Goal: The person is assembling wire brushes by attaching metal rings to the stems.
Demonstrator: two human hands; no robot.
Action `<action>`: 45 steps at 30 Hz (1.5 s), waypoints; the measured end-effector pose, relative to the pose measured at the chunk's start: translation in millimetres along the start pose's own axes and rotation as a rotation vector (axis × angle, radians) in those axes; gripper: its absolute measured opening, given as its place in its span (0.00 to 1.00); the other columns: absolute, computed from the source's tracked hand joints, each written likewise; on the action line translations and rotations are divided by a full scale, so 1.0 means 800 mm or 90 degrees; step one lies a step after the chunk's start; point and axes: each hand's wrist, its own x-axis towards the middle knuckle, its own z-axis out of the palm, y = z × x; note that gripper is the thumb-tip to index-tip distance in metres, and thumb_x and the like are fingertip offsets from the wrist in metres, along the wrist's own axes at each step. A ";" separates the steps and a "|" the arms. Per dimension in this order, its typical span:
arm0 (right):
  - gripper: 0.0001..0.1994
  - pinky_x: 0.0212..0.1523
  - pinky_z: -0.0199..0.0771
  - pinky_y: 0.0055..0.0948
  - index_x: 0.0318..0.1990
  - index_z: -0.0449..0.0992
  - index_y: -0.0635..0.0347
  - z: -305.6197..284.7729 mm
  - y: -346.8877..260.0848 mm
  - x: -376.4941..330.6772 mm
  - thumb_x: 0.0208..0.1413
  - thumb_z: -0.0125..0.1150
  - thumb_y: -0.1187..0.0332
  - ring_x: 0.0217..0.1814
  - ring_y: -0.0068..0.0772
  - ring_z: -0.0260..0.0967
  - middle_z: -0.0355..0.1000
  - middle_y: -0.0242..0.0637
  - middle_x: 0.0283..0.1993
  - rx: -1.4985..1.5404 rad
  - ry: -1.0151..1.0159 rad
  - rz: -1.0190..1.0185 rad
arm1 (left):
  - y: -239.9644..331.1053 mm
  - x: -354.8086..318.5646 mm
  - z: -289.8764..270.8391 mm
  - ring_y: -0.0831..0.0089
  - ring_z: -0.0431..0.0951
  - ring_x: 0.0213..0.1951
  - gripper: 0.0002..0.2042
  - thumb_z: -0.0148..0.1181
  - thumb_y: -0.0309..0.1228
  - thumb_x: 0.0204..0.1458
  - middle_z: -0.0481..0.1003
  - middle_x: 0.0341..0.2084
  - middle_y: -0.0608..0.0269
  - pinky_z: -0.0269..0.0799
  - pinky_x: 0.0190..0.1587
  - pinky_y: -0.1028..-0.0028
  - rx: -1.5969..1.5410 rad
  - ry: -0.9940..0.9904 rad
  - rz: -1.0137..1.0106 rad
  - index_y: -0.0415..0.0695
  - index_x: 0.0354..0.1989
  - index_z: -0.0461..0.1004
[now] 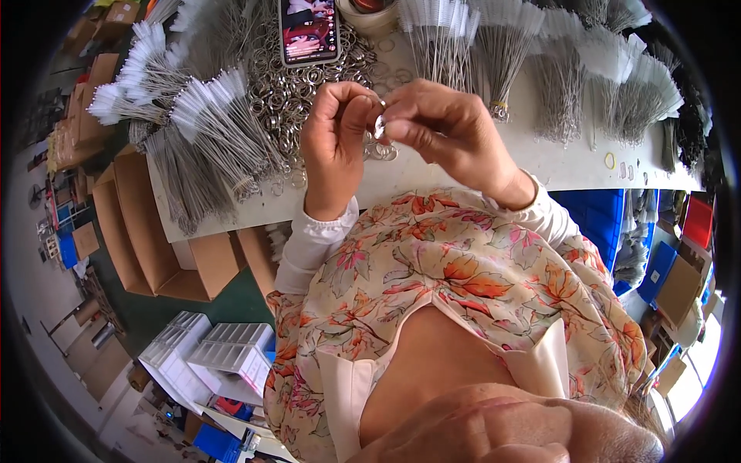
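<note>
Both of my hands meet over the table's near edge, fingertips nearly touching. My left hand (pixel 332 139) is closed in a pinch, thumb against the curled forefinger. From the other side my right hand (pixel 457 131) pinches with thumb and forefinger. Between the fingertips shows a small shiny metal ring (pixel 379 126), partly covered by the fingers. Just beyond my left hand spreads a heap of silver split rings (pixel 274 100), with a few loose ones below the hands.
A phone (pixel 309 31) lies on the rings, its screen lit. Bundles of wire-handled brushes (pixel 220 116) cover the table's left side, and more brush bundles (pixel 505 46) stand along the right. Cardboard boxes (pixel 158 224) sit on the floor at left; a blue bin (pixel 590 220) is under the table.
</note>
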 end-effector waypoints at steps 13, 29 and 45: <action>0.12 0.24 0.73 0.27 0.29 0.77 0.60 0.016 0.001 -0.009 0.31 0.65 0.79 0.27 0.32 0.72 0.70 0.32 0.33 -0.432 -0.023 -0.360 | 0.028 -0.011 -0.037 0.79 0.76 0.36 0.11 0.56 0.16 0.49 0.76 0.36 0.59 0.73 0.39 0.82 -0.160 -0.108 -0.100 0.35 0.42 0.75; 0.08 0.18 0.55 0.12 0.36 0.77 0.61 0.017 -0.007 0.026 0.53 0.61 0.66 0.19 0.10 0.58 0.72 0.27 0.25 0.293 -0.018 0.208 | 0.033 -0.012 -0.032 0.70 0.79 0.37 0.15 0.58 0.12 0.43 0.75 0.38 0.52 0.77 0.41 0.76 0.046 0.035 0.127 0.29 0.43 0.72; 0.08 0.15 0.53 0.11 0.36 0.77 0.60 0.006 0.010 0.040 0.53 0.62 0.65 0.18 0.11 0.61 0.71 0.27 0.24 0.211 -0.202 0.286 | 0.030 -0.009 -0.052 0.69 0.79 0.35 0.12 0.54 0.10 0.45 0.76 0.37 0.50 0.78 0.39 0.76 0.086 0.032 0.203 0.29 0.40 0.73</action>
